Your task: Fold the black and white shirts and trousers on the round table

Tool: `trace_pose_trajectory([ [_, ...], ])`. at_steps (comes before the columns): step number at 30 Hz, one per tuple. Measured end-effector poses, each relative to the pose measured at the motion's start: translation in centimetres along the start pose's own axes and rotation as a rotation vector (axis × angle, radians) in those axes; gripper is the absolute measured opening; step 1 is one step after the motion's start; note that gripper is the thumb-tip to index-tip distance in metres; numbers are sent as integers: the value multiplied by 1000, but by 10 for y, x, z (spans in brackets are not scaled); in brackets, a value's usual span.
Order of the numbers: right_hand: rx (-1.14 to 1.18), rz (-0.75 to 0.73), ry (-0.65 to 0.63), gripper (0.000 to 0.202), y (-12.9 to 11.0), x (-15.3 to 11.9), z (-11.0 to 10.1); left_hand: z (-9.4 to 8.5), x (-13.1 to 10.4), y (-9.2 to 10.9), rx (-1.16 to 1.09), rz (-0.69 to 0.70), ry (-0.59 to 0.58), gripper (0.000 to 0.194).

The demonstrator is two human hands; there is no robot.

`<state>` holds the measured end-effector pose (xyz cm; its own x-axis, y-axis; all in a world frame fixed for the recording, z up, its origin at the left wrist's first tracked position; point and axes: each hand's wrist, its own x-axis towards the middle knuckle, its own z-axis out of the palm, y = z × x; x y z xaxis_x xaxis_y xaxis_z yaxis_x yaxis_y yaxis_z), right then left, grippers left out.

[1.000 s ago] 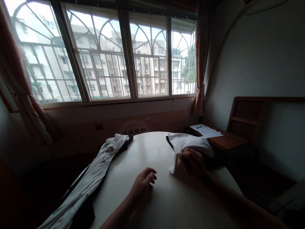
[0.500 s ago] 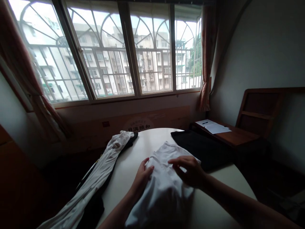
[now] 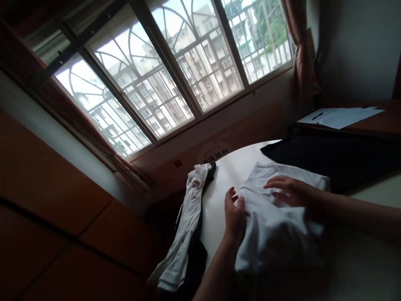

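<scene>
A rumpled white garment (image 3: 272,238) lies on the round white table in front of me; its exact kind is unclear. My left hand (image 3: 234,212) is at its left edge, thumb and fingers apart, with no cloth visibly gripped. Over the upper part of the garment, my right hand (image 3: 290,190) reaches in from the right with its fingers stretched out and spread. Whether those fingertips touch the fabric or hover just above it, I cannot tell. The garment's near end fades into shadow.
A long light garment (image 3: 184,234) drapes over black cloth (image 3: 196,255) at the left side of the table (image 3: 217,196). Black folded fabric (image 3: 344,161) covers the far right. Beyond it, papers (image 3: 340,116) with a pen lie on a brown side table. Barred windows (image 3: 175,71) stand behind.
My view has tilted and swung left, so the table appears further right. The fingers of my right hand have gone from curled to stretched out. My left hand stays by the garment's left edge.
</scene>
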<state>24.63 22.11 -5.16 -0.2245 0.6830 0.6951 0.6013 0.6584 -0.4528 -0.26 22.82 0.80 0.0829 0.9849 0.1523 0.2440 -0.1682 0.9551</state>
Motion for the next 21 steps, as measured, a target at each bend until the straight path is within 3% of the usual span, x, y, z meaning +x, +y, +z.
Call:
trace_pose_trajectory([
  [4, 4, 2, -35, 23, 6, -2, 7, -2, 3, -2, 80, 50, 5, 53],
  [12, -31, 27, -141, 18, 1, 3, -1, -1, 9, -2, 128, 111, -12, 49],
  [21, -63, 150, -177, 24, 1, 3, 0, 0, 15, -6, 156, 76, -73, 47],
])
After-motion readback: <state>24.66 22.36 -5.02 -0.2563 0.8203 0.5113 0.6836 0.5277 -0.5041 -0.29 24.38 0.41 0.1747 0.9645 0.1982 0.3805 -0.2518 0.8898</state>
